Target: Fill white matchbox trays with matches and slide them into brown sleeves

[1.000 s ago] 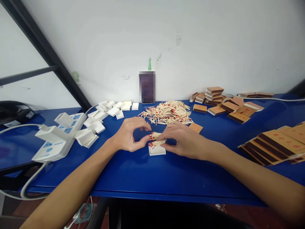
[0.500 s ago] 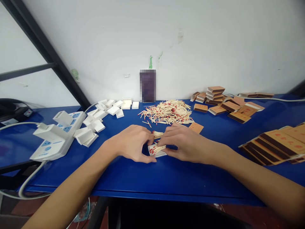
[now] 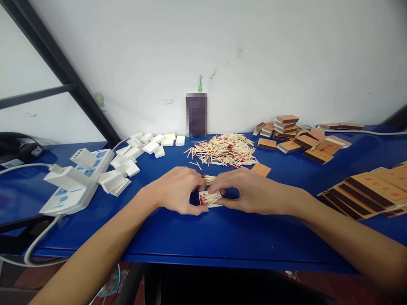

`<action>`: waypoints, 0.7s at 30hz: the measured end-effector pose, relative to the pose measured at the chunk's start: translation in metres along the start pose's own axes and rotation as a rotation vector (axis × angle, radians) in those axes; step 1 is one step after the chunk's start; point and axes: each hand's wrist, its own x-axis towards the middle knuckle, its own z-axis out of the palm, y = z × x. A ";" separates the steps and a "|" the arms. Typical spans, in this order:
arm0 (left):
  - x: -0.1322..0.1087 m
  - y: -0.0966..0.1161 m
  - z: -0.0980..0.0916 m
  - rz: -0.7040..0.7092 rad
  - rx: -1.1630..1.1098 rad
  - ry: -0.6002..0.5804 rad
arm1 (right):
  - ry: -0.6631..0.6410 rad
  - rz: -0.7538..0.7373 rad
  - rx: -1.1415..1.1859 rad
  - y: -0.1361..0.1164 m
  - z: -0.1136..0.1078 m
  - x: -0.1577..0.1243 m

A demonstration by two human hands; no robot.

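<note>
A small white matchbox tray (image 3: 215,206) lies on the blue table between my hands, with red-tipped matches (image 3: 210,198) lying in it. My left hand (image 3: 178,190) curls round its left end, thumb at the near edge and fingers on the far side. My right hand (image 3: 246,190) closes on the right end, thumb low and fingertips over the far edge. Just behind the tray shows a bunch of matches (image 3: 209,179), partly hidden by fingers of both hands. Beyond them spreads a large heap of loose matches (image 3: 227,149).
Empty white trays (image 3: 133,149) lie in a jumble at the left, beside a white power strip (image 3: 76,190) with plugs. Orange matchbox sleeves (image 3: 286,123) are piled at the back right; more sleeves (image 3: 372,190) lie at the right. One flat orange piece (image 3: 261,169) sits by the heap.
The matches that my right fingers held tilted above the tray now lie down inside it. My right fingers have moved slightly lower round the tray's right end; my left hand barely moved.
</note>
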 end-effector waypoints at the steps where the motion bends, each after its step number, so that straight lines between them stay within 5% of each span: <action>1: 0.000 0.000 0.000 0.000 0.002 -0.003 | 0.001 0.006 -0.002 0.000 -0.002 -0.001; 21: 0.001 0.001 0.001 -0.012 -0.017 -0.011 | 0.015 0.083 0.057 0.011 0.002 -0.002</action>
